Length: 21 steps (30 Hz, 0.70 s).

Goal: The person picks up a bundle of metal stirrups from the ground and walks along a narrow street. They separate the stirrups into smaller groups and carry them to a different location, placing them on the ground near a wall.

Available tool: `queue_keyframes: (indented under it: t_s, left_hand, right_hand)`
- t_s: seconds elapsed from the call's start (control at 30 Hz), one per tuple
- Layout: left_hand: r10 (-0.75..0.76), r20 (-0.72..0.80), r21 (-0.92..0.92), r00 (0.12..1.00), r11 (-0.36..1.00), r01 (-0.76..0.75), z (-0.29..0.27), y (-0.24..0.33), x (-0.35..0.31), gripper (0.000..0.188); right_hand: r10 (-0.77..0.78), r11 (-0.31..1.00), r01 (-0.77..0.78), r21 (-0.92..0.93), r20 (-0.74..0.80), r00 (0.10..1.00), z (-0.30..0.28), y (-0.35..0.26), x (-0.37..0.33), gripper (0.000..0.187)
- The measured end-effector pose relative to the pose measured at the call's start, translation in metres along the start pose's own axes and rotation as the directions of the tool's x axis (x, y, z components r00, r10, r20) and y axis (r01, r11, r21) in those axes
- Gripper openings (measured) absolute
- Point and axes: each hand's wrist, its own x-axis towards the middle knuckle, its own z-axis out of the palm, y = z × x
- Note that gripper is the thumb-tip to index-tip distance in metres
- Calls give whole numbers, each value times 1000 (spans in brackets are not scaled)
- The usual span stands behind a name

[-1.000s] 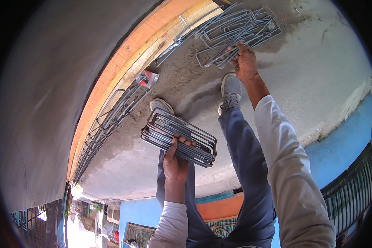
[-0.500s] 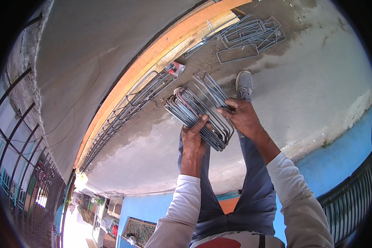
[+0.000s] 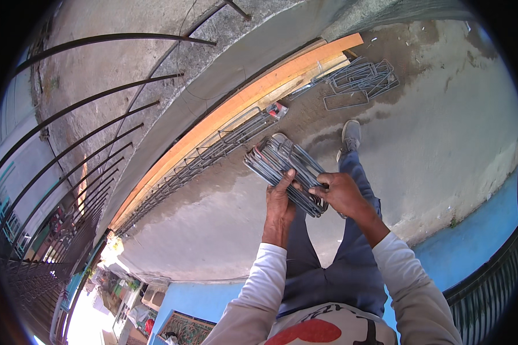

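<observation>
A thick bundle of bent steel rebar stirrups (image 3: 269, 158), narrow rectangles of grey rod with some rusty bends, is held in front of my legs. My left hand (image 3: 281, 198) grips its near left side, with the thumb over the rods. On the right side, my right hand (image 3: 341, 193) is closed round a few stirrups that lie against the rest of the bundle. The fingertips of both hands are partly hidden by the rods.
Loose stirrups (image 3: 362, 80) lie in a pile on the concrete ahead. A long rebar cage (image 3: 195, 164) runs beside orange boards (image 3: 259, 86) along the wall. A small red-and-grey packet (image 3: 277, 110) sits at the cage's far end. Black metal bars (image 3: 92, 103) stand at left.
My right hand has brought its few stirrups in against the bundle, closing the gap between them. The view has shifted, showing more of the barred fence at left.
</observation>
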Motion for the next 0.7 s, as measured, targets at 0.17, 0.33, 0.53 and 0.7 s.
queue_keyframes:
  t_s: [0.17, 0.33, 0.53, 0.7]
  left_hand:
    - [31, 12, -57, 999, 998, -30, -6, 27, -36, 26]
    - [14, 50, -55, 999, 998, -11, -11, 55, -72, 28]
    - [104, 18, -76, 994, 992, -102, -11, 82, -117, 20]
    - [183, -132, -163, 974, 965, -204, -9, 100, -151, 20]
  right_hand:
    - [33, 998, -32, -61, 16, 999, 2, -31, -35, 29]
    - [-122, 969, 132, -207, 62, 991, 2, -64, -72, 23]
    - [-251, 888, 219, -405, -28, 968, 17, -104, -107, 23]
    - [-529, 785, 390, -482, -193, 826, 27, -131, -126, 25]
